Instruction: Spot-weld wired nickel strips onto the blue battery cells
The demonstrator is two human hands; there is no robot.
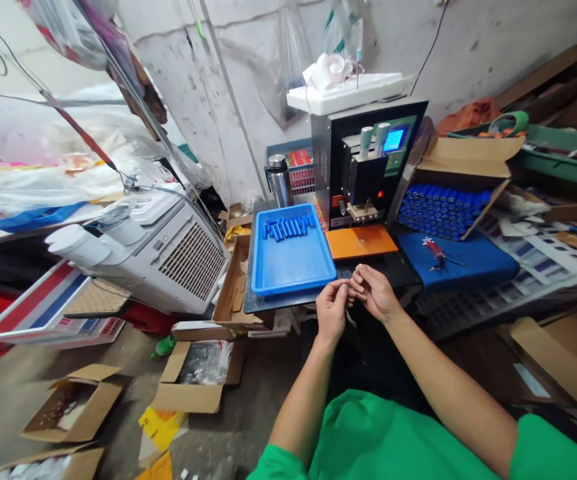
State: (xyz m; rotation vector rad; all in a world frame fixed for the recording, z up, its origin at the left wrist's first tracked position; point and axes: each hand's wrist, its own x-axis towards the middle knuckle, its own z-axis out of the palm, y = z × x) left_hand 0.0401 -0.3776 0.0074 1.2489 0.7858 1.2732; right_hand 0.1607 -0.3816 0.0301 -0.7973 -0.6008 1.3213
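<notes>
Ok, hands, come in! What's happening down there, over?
Left hand and right hand close together, pinching a small item. Too tiny to identify. Blue tray with blue cylinders just beyond, not blocking.

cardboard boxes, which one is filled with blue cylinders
The box immediately right of the black machine, its opening filled with blue cylinders; the open boxes at lower left show clear plastic or pale items instead.
</notes>
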